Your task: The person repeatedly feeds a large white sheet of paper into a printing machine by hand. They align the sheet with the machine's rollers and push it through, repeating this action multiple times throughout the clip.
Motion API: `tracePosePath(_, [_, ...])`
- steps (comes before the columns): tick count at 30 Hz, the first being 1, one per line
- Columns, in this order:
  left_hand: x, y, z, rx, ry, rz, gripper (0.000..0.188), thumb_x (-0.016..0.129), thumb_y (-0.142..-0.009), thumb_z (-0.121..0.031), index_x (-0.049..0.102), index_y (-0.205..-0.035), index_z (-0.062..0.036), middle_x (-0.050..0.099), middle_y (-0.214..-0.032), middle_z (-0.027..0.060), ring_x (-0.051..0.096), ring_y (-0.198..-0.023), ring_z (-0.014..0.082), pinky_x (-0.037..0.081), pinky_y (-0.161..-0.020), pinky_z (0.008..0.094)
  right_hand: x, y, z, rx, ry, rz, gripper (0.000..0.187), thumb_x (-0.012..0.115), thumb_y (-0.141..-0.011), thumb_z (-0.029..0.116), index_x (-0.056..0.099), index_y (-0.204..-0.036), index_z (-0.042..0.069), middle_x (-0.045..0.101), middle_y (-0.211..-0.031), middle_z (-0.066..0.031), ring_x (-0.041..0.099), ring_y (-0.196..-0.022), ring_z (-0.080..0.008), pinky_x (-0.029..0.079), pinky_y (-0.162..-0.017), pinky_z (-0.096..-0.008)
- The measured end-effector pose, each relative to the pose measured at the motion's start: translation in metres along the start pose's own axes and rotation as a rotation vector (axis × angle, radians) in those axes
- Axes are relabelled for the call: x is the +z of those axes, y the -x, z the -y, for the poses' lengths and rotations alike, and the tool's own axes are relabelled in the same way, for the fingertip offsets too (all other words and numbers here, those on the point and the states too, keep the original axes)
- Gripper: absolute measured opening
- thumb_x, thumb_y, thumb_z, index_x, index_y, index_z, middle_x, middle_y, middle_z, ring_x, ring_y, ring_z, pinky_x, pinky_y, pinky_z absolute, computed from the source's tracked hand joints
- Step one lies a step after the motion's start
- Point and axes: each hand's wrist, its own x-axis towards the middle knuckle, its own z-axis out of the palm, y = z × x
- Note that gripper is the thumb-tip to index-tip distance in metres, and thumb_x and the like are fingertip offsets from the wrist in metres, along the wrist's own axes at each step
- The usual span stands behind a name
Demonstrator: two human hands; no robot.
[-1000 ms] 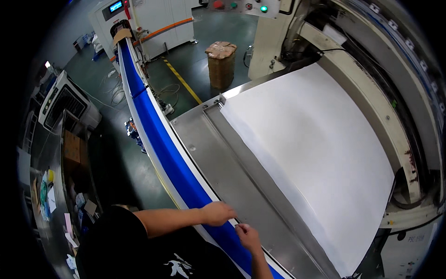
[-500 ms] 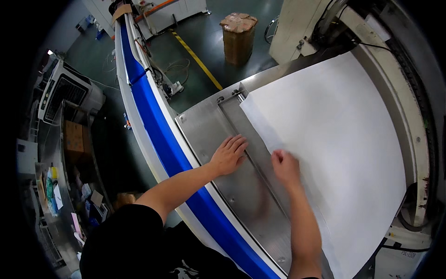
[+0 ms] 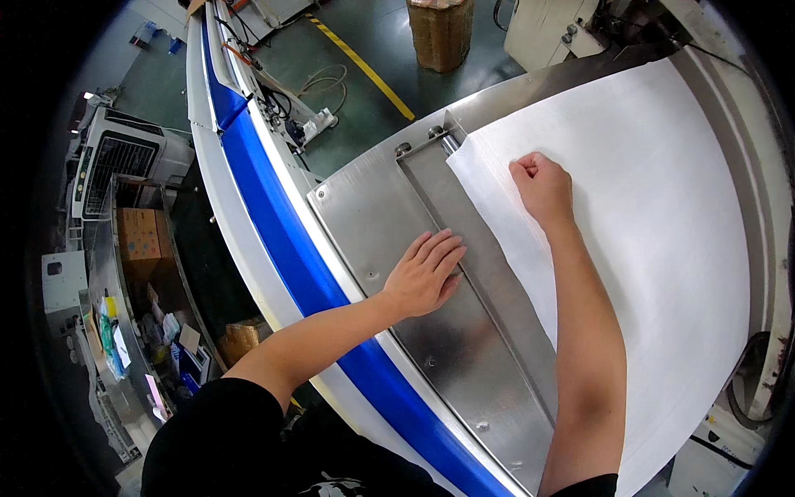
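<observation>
A wide white sheet [image 3: 646, 190] lies over the machine bed, its left edge slightly wavy along a bare metal strip. My right hand [image 3: 543, 186] is closed in a loose fist over the sheet, near its far left corner. No object shows between its fingers. My left hand [image 3: 426, 272] rests palm down with fingers stretched out on the steel plate [image 3: 373, 224], beside the narrow ridge that runs along the plate. A short shiny metal roller end [image 3: 450, 145] sticks out at the sheet's far corner.
A blue conveyor belt [image 3: 277, 224] with white sides runs along my left. A brown wrapped drum-shaped bundle [image 3: 440, 37] stands on the floor beyond the bed. Cream machine housing [image 3: 551, 33] borders the far side. Left lie a cardboard box [image 3: 139, 236] and an air cooler [image 3: 124, 157].
My right hand has moved away from me along the sheet's left edge, toward the far corner, and stays closed. My left hand remains on the steel plate. The view has shifted slightly.
</observation>
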Motion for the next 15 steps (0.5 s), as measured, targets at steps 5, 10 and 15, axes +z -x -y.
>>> tracePosePath(5, [0.001,0.000,0.001,-0.010,0.006,-0.003,0.049,0.062,-0.081,-0.018,0.047,-0.125,-0.0045,0.048,-0.128,0.0122,0.042,-0.124,0.0302,0.031,-0.106,0.0450,0.004,-0.004,0.001,0.029,0.065,-0.012,0.022,0.062,-0.082,0.028,0.067,-0.083,0.006,0.068,-0.077,-0.0099,0.066,-0.073,-0.0263,0.050,-0.068,-0.0355])
tracePosePath(10, [-0.003,-0.016,0.005,-0.050,0.071,-0.047,0.048,0.061,-0.080,-0.015,0.047,-0.125,-0.0057,0.049,-0.127,0.0121,0.044,-0.122,0.0304,0.032,-0.104,0.0445,0.002,-0.002,-0.003,0.042,0.110,-0.055,0.020,0.061,-0.082,0.028,0.066,-0.083,0.009,0.068,-0.076,-0.0082,0.065,-0.072,-0.0268,0.050,-0.067,-0.0372])
tracePosePath(15, [-0.014,-0.093,0.039,0.004,-0.046,-0.296,0.050,0.060,-0.078,-0.013,0.047,-0.126,-0.0072,0.050,-0.127,0.0113,0.045,-0.122,0.0284,0.031,-0.104,0.0446,0.012,-0.003,-0.007,-0.018,0.185,-0.123,0.019,0.062,-0.082,0.029,0.065,-0.081,0.011,0.067,-0.074,-0.0065,0.064,-0.070,-0.0274,0.050,-0.065,-0.0388])
